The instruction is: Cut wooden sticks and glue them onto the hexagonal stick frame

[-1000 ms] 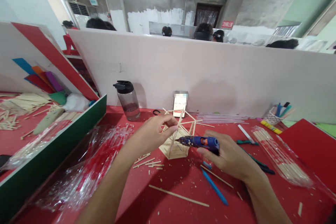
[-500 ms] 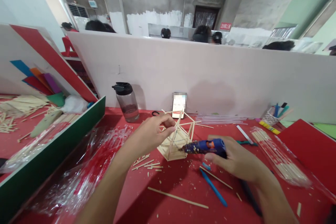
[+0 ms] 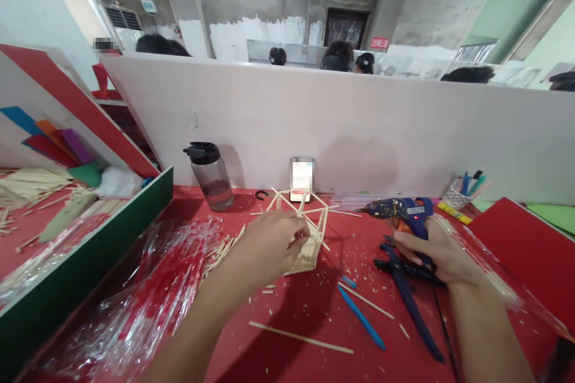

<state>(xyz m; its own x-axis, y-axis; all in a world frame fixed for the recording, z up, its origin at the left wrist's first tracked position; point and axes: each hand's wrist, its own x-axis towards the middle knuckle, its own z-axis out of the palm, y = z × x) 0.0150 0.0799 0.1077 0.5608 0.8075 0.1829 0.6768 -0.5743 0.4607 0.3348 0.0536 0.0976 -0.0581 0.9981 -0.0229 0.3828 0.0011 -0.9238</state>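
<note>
A small frame of thin wooden sticks (image 3: 309, 257) stands in the middle of the red table, with a slatted base and an open top of slanting struts. My left hand (image 3: 274, 239) reaches over its near left side, fingers bent and closed on the frame; the exact stick in them is partly hidden. My right hand (image 3: 442, 254) grips a blue hot glue gun (image 3: 415, 210) by its handle, off to the right of the frame. Its nozzle points left, apart from the sticks, and a small red light glows on its body. Beneath that hand lie dark-blue-handled pliers (image 3: 411, 305).
A blue pen (image 3: 362, 318), a loose stick (image 3: 300, 337) and wood scraps lie nearer me. Behind stand a water bottle (image 3: 209, 176) and a phone (image 3: 302, 178) against the white partition (image 3: 359, 125). Plastic wrapping (image 3: 148, 287) lies left, beside a green divider (image 3: 90, 239).
My right hand has drawn the glue gun away from the frame, rightward and up, baring the pliers. My left hand has moved lower over the frame. The view has shifted slightly.
</note>
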